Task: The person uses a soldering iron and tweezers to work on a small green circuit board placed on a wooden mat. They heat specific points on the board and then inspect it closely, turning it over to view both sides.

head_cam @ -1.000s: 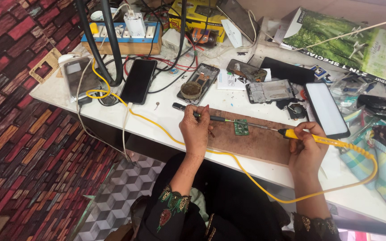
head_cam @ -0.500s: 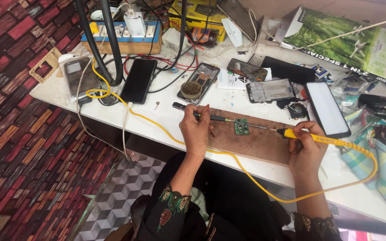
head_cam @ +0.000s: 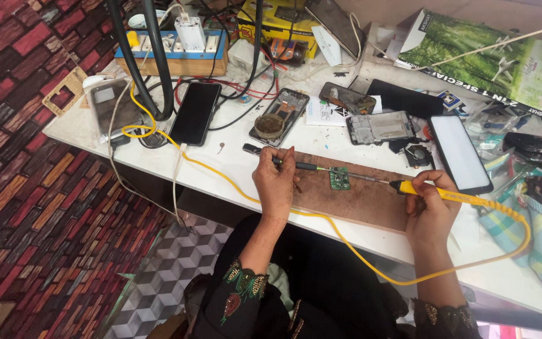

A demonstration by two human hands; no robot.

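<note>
A white worktable (head_cam: 233,168) carries a brown board (head_cam: 362,198), phones (head_cam: 194,113) and a power strip (head_cam: 174,53).

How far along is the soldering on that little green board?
Set up: the green board lies on the wooden block. In hand: the left hand holds a slim tool pointing at it, and the right hand holds the yellow soldering iron with its tip near the board's edge. Finished joints are too small to tell.
</note>
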